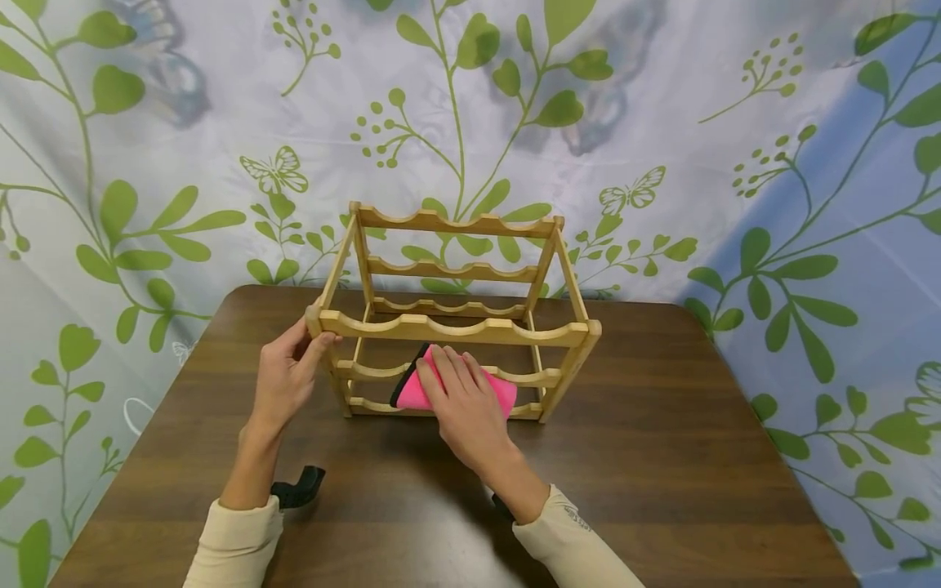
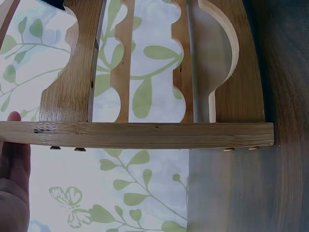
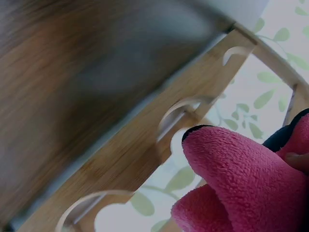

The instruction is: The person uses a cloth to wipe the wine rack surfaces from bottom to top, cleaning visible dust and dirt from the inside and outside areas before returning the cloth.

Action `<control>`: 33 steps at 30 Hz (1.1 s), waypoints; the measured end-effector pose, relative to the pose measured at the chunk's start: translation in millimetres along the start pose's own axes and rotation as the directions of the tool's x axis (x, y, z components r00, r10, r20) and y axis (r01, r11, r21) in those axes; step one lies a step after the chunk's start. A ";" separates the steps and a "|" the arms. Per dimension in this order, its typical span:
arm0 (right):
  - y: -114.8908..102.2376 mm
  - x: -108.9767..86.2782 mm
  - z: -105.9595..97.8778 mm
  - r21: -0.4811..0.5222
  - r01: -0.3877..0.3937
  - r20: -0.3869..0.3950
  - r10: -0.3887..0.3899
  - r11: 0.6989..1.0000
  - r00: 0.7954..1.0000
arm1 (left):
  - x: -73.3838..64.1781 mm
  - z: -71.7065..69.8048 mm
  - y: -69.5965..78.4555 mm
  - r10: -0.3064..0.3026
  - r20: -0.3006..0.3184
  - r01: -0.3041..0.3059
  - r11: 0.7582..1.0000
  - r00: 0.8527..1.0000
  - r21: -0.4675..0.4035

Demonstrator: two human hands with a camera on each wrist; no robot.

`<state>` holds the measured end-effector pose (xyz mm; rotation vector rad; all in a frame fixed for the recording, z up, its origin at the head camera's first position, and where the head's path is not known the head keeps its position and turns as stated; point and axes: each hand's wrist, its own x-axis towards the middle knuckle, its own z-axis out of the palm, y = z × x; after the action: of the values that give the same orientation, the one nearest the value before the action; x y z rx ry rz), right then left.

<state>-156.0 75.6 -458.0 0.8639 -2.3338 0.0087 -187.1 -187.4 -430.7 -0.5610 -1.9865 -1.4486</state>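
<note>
A light wooden wine rack (image 1: 448, 329) with scalloped rails stands on the table. My left hand (image 1: 287, 371) grips its front left top corner, thumb in front of the post. In the left wrist view, fingertips (image 2: 13, 117) show at the end of the side post (image 2: 145, 135). My right hand (image 1: 470, 412) holds a folded pink plush cloth (image 1: 414, 398) with black edging against the middle front rail (image 1: 367, 371). In the right wrist view, the cloth (image 3: 241, 174) bulges in front of a scalloped rail (image 3: 130, 150).
The dark wooden table (image 1: 662, 457) extends to both sides of the rack. Behind it hangs a pale curtain (image 1: 662, 98) printed with green leaves and butterflies. Black straps (image 1: 300, 488) show at the wrists. A white loop (image 1: 132, 415) hangs beyond the table's left edge.
</note>
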 end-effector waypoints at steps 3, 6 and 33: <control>6.3 -6.2 -1.3 -0.022 0.020 -0.017 -0.020 1.000 1.000 | -0.1 0.1 -0.6 -0.003 -0.004 0.003 1.000 1.000 0.009; 12.2 -11.3 -2.2 -0.028 0.026 -0.068 -0.028 0.999 0.997 | -0.1 0.9 -1.0 -0.003 0.000 0.003 1.000 1.000 0.004; 47.4 -55.2 -3.3 -0.005 -0.241 -0.241 0.233 0.970 0.942 | -0.2 -0.8 3.4 -0.040 -0.005 0.040 0.999 0.999 0.022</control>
<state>-150.1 145.5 -477.2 0.5273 -2.1879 0.1649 -184.6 -187.1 -428.3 -0.5105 -2.0184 -1.4492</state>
